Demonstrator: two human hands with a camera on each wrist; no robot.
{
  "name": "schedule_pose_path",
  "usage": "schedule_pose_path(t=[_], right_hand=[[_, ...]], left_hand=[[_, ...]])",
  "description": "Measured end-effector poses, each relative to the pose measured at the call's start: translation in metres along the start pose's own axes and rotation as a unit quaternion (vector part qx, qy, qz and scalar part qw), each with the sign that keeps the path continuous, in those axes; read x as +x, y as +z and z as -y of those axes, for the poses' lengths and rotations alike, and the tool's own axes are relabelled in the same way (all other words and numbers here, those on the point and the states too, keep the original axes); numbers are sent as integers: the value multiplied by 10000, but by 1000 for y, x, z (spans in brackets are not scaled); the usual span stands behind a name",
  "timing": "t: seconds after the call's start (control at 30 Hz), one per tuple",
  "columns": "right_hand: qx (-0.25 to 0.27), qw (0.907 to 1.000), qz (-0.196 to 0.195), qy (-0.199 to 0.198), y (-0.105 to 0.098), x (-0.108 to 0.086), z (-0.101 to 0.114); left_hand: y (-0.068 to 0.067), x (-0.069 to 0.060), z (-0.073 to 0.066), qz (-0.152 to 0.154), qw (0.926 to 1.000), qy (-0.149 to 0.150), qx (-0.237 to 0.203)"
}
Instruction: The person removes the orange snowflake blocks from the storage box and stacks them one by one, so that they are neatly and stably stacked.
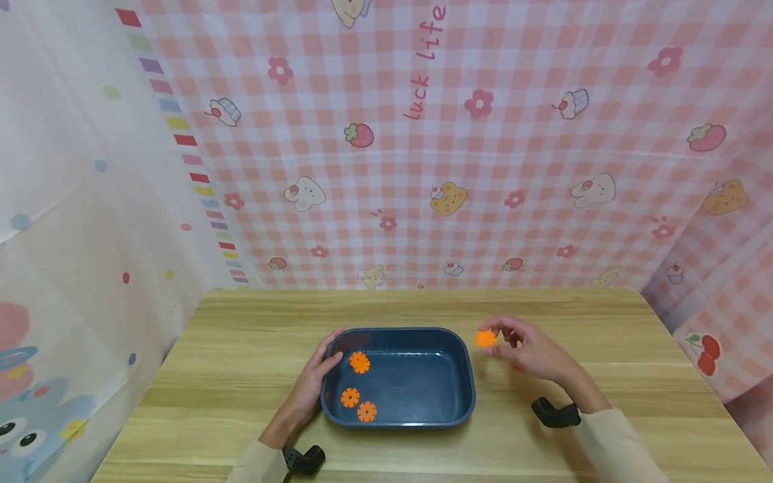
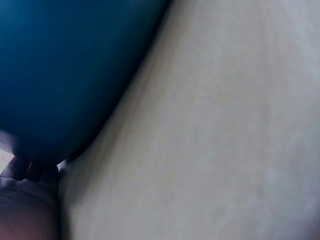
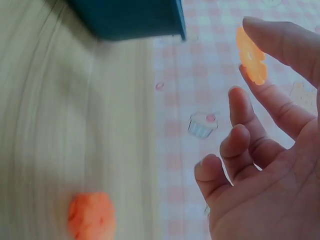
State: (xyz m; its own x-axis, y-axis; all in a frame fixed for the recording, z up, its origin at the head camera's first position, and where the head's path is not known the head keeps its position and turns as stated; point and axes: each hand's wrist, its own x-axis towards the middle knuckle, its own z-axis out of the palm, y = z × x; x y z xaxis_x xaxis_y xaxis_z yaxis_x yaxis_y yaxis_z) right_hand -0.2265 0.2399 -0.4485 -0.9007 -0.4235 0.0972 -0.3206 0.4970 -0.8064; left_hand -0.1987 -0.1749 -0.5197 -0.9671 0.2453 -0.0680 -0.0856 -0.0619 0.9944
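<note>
A dark blue rectangular tray [image 1: 410, 382] stands on the table, with several orange notched discs [image 1: 359, 362] lying in its left part. The left hand [image 1: 309, 389] grips the tray's left wall, thumb over the rim; in the left wrist view its fingers [image 2: 30, 172] touch the blue wall [image 2: 65, 75]. Just right of the tray, the right hand [image 1: 528, 349] pinches an orange disc [image 1: 486, 338] between thumb and index finger. The right wrist view shows this disc [image 3: 251, 56] held by the right hand [image 3: 270, 130], the other fingers loosely bent.
A red-orange piece [image 3: 92, 216] lies on the table, mostly hidden below the right hand in the head view. The wooden table [image 1: 241, 335] reaches back to a pink checked cloth [image 1: 398, 168]. A white dotted cloth [image 1: 151, 268] hangs at the left.
</note>
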Motion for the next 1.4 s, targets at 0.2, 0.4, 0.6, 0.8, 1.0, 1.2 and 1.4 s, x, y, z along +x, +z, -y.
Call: schedule_pose_path(t=[0.2, 0.4, 0.6, 0.8, 1.0, 1.2, 1.4], right_hand=[[-5, 9996, -239, 127, -9, -12, -15], [42, 9992, -325, 227, -16, -24, -30], [121, 9978, -328, 561, -21, -32, -42], [191, 9961, -338, 792, -22, -36, -56], [307, 9955, -277, 856, -22, -37, -66], [527, 9955, -186, 769, -20, -39, -73], [589, 9961, -111, 652, -17, -38, -79]], left_hand=[[0, 0, 0, -16, 10000, 17, 24], [0, 0, 0, -38, 10000, 1, 38], [1, -1, 0, -70, 9999, 71, -25], [1, 0, 1, -96, 9999, 30, -46], [1, 0, 1, -106, 9999, 13, -4], [1, 1, 1, -98, 10000, -2, 19], [1, 1, 0, -118, 9999, 25, 16]])
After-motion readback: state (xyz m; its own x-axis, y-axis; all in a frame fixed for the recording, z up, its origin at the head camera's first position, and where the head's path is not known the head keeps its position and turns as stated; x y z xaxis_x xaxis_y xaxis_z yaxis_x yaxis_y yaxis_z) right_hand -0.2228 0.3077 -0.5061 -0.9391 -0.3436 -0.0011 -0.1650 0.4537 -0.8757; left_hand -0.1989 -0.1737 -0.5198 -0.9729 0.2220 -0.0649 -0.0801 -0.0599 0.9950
